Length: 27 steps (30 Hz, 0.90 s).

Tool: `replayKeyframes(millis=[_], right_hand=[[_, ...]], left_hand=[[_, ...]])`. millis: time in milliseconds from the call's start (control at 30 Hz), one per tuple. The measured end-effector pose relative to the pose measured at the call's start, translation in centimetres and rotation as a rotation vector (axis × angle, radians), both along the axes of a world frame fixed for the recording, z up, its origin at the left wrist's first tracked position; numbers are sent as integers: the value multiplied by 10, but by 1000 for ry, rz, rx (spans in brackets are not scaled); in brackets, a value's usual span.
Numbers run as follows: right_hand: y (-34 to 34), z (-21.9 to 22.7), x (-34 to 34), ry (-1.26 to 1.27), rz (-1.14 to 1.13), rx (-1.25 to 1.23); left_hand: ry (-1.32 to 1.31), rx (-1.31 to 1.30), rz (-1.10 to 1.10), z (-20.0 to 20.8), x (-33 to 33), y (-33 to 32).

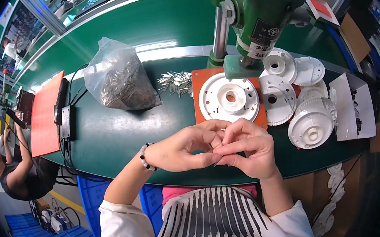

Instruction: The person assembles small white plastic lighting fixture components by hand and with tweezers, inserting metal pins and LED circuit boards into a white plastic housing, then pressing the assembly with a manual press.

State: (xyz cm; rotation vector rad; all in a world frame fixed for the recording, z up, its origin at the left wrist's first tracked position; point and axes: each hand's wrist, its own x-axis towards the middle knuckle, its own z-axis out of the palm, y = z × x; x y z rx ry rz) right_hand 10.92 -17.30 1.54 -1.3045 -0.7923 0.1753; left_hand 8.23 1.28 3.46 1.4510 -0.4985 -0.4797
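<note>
My left hand [179,150], with a beaded bracelet on its wrist, and my right hand [251,150] meet fingertip to fingertip over the near edge of the green bench. Both are closed in a pinch. A small grey glint shows under the touching fingertips, but the fingers hide what they hold. Just beyond them, a round white plastic part [209,98] with a raised hub lies on an orange plate [200,76]. The green press head [243,67] stands over the plate's far right edge. Left of the plate is a loose pile of thin metal pins [177,82].
A clear plastic bag [122,77] of metal pins stands at back left. Several white toothed discs [312,125] are heaped right of the plate, beside a white box [354,108] holding small black parts. Cables and an orange board [48,118] occupy the left end. Another person [18,173] sits far left.
</note>
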Motion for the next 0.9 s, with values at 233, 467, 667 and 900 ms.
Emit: replayKeyframes(millis=[233, 467, 667, 900], right_hand=[[-7, 3, -4, -175, -202, -65], [-35, -2, -11, -67, -445, -96], [-49, 2, 28, -167, -642, -261], [-28, 0, 91, -157, -574, -655]], left_hand=[[52, -18, 189, -6, -2, 7], [-686, 1126, 809, -67, 45, 67], [-495, 1364, 777, -79, 61, 67], [-442, 1322, 722, -94, 67, 72]])
